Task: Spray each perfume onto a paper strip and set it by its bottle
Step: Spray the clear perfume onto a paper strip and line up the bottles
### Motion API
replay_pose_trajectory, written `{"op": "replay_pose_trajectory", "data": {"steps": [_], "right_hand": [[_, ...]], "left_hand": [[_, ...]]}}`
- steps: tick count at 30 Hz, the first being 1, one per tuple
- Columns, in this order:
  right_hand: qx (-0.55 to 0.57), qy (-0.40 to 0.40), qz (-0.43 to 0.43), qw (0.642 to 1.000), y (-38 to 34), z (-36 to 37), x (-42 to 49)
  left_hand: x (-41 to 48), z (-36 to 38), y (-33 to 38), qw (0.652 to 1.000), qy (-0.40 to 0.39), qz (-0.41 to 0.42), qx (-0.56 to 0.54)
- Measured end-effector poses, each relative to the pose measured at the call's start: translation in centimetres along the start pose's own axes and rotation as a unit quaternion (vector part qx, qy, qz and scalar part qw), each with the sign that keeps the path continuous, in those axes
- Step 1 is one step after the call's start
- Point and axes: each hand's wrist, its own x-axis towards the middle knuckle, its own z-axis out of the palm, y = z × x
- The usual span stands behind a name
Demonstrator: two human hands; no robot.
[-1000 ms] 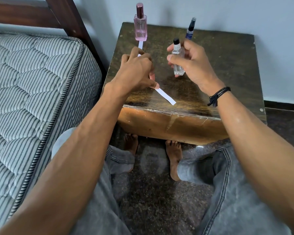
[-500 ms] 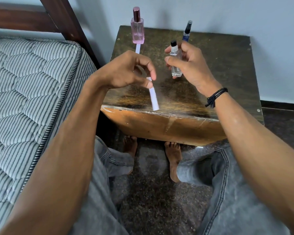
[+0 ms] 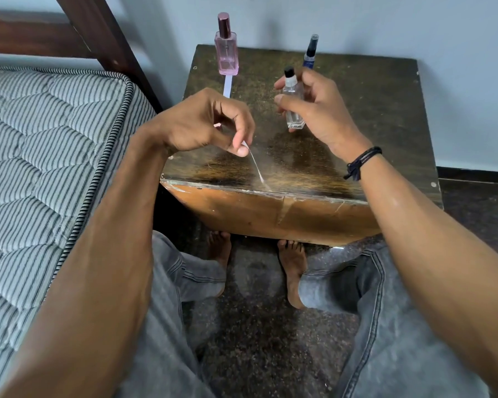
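Left hand [image 3: 204, 124] pinches paper strip [image 3: 258, 168] edge-on, hanging over counter [image 3: 371, 116], likely presenting it for spray. Right hand [image 3: 316, 110] grip clamped on clear bottle [image 3: 293, 104], nozzle up, held near strip. Pink bottle [image 3: 227, 53] stands at back, its strip [image 3: 227, 87] touching front.

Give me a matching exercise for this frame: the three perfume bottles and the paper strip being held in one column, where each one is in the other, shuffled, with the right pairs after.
Things:
1. pink bottle
2. clear bottle
3. blue bottle
4. loose paper strip

Places:
A. pinched in the left hand, seen edge-on over the table's front part
B. standing at the back left of the table, another strip lying in front of it
C. held in the right hand above the table
D. standing at the back of the table, behind the right hand

Pairs: 1-B, 2-C, 3-D, 4-A
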Motion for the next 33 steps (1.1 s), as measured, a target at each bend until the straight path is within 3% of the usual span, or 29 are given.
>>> {"op": "replay_pose_trajectory", "data": {"steps": [7,12,15,22,33], "right_hand": [[-0.01,-0.004,0.005,1.0,0.1,0.1,0.0],[-0.012,-0.005,-0.002,1.0,0.2,0.1,0.1],[-0.009,-0.009,-0.003,1.0,0.3,0.0,0.3],[0.007,-0.02,-0.017,1.0,0.5,0.0,0.3],[0.01,-0.017,-0.023,1.0,0.7,-0.1,0.5]], "left_hand": [[-0.7,-0.3,0.1,0.997,-0.017,0.043,-0.062],[-1.0,-0.3,0.0,0.981,0.017,0.122,-0.15],[-1.1,-0.3,0.3,0.973,0.044,0.124,-0.188],[-0.8,-0.2,0.3,0.976,0.04,0.148,-0.151],[-0.5,0.0,0.7,0.989,0.043,0.097,-0.105]]}}
